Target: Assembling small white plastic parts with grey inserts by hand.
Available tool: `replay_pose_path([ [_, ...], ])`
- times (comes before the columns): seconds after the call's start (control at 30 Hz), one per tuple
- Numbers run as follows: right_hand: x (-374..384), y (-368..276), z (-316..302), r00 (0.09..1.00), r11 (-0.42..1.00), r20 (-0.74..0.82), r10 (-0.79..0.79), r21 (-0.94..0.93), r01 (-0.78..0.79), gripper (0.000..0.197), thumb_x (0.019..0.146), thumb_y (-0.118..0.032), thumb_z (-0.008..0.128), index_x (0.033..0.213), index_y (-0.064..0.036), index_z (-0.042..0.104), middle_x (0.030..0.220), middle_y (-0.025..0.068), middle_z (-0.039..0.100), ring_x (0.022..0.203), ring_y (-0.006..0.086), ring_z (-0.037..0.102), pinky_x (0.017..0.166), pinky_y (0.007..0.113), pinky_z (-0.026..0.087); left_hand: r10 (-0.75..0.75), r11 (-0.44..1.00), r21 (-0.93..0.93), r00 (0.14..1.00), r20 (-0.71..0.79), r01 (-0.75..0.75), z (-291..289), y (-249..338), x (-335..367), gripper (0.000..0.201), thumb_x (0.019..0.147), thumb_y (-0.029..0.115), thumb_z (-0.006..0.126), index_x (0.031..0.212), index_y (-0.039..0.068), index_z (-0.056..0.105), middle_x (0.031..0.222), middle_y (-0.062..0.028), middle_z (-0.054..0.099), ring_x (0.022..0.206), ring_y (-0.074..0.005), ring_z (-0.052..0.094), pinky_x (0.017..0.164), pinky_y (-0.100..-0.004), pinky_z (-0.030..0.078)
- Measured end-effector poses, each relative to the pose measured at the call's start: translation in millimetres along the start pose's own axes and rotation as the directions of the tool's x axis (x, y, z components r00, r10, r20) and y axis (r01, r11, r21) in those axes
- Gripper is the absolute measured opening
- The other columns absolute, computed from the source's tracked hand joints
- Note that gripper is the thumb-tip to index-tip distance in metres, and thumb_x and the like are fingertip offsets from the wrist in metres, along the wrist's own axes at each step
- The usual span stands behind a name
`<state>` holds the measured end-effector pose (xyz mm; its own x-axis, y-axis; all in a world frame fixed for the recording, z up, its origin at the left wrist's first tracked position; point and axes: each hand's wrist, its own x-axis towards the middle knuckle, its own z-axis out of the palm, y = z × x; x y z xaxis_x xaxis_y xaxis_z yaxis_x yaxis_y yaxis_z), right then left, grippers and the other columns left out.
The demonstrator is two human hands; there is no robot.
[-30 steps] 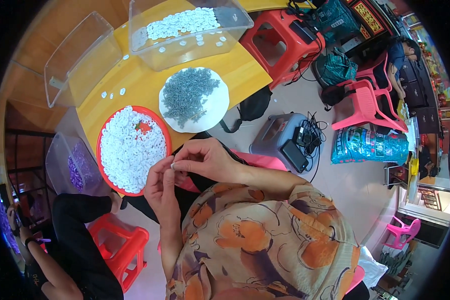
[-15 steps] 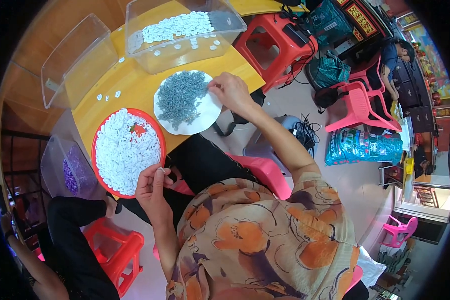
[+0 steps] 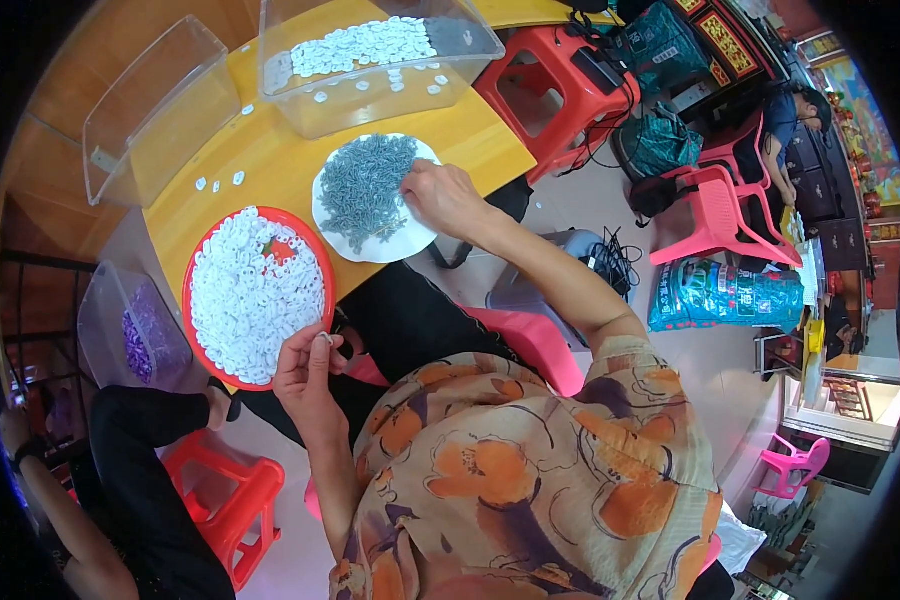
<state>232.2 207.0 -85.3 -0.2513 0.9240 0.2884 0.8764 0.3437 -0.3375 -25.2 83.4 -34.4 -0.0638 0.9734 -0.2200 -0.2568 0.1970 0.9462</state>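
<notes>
My left hand [image 3: 310, 375] pinches a small white plastic piece [image 3: 327, 338] between thumb and fingertips, at the near right rim of a red round tray [image 3: 192, 330]. Many similar white pieces [image 3: 255, 310] fill this tray, with a patch of its red-patterned bottom showing. To the right, a white plate [image 3: 410, 240] carries a heap of small grey screws [image 3: 368, 190]. My right hand [image 3: 445, 203] reaches over the plate's right side, its fingertips drawn together at the heap's edge. What they hold, if anything, is hidden.
A clear plastic bin [image 3: 370, 110] with rows of white pieces stands on the yellow table [image 3: 175, 220]; another clear bin [image 3: 160, 110] is to its left. Purple pieces fill a lower bin [image 3: 140, 335]. Red stools [image 3: 560, 90] stand nearby. Another person's leg [image 3: 150, 480] is at lower left.
My right hand has moved left and slightly down, from the plate's rim to the screws. My left hand stays nearly in place with the white piece.
</notes>
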Motion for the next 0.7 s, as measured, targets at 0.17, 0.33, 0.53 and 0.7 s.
replay_pose_path([
  [0.17,-3,2,2,1.0,1.0,-0.013,0.013,-0.017,-0.013,0.014,0.077,-0.01,0.053,0.08,0.0027,0.056,0.079,0.021,0.054,0.068,0.038,0.058,0.061,0.047,0.047,0.001,1.0,0.007,0.999,0.037,-0.001,-1,0,-2,0.015,0.088,0.01,0.053,0.099,0.003,0.059,0.081,-0.0045,0.064,0.063,-0.006,0.051,0.058,-0.0179,0.037],
  [0.33,-8,-12,-21,0.988,0.983,0.012,0.155,0.092,-0.156,0.016,0.081,-0.012,0.051,0.091,0.0004,0.052,0.088,0.019,0.054,0.077,0.0369,0.056,0.068,0.043,0.045,-0.003,1.0,0.013,0.999,0.032,0.003,-1,0,-1,0.015,0.088,0.011,0.053,0.099,0.003,0.059,0.081,-0.0045,0.063,0.063,-0.0054,0.051,0.058,-0.018,0.036],
  [0.53,-12,-48,-50,0.973,0.847,0.195,0.128,0.489,-0.209,0.017,0.083,-0.015,0.052,0.084,0.002,0.052,0.078,0.0172,0.053,0.073,0.0316,0.055,0.066,0.038,0.044,-0.013,1.0,-0.008,0.993,0.12,0.014,21,7,15,0.014,0.086,0.006,0.055,0.099,0.001,0.059,0.082,-0.0057,0.063,0.062,-0.0045,0.051,0.054,-0.0161,0.038],
  [0.7,-21,-85,-74,0.978,0.807,0.186,-0.092,0.589,-0.036,0.011,0.083,-0.01,0.054,0.086,0.0004,0.052,0.076,0.0109,0.051,0.065,0.0194,0.051,0.059,0.03,0.042,0.003,1.0,-0.025,0.984,0.179,0.002,37,10,26,0.015,0.086,0.007,0.055,0.099,0.0,0.059,0.082,-0.0052,0.063,0.062,-0.0044,0.052,0.055,-0.0151,0.038],
])
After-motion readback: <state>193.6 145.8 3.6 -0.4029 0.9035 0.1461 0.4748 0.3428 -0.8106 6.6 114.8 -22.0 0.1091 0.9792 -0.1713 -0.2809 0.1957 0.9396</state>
